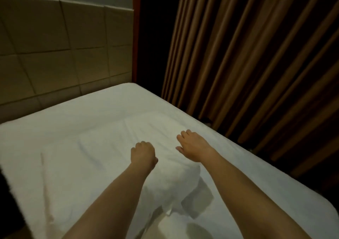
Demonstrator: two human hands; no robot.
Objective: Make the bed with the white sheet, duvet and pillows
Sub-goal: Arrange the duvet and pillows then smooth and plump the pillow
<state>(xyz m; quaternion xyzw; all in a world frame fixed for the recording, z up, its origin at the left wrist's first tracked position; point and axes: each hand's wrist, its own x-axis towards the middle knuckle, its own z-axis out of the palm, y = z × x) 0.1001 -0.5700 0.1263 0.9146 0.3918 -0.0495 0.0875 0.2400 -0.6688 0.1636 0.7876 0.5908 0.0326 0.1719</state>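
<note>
A white sheet (pixel 102 147) lies loosely folded and creased on the white-covered mattress (pixel 256 180); its near corner hangs bunched between my forearms. My left hand (pixel 144 154) is a closed fist, knuckles up, gripping the fabric near the middle of the bed. My right hand (pixel 192 146) is a little further on and to the right, with its fingers curled down into the same fabric and the thumb sticking out. The fingertips of both hands are hidden. No pillows are in view.
A padded beige headboard (pixel 55 46) runs along the far left side of the bed. Brown curtains (pixel 256 55) hang close to the bed's right edge, with a dark gap in the corner. A dark object (pixel 7 193) stands at the left edge.
</note>
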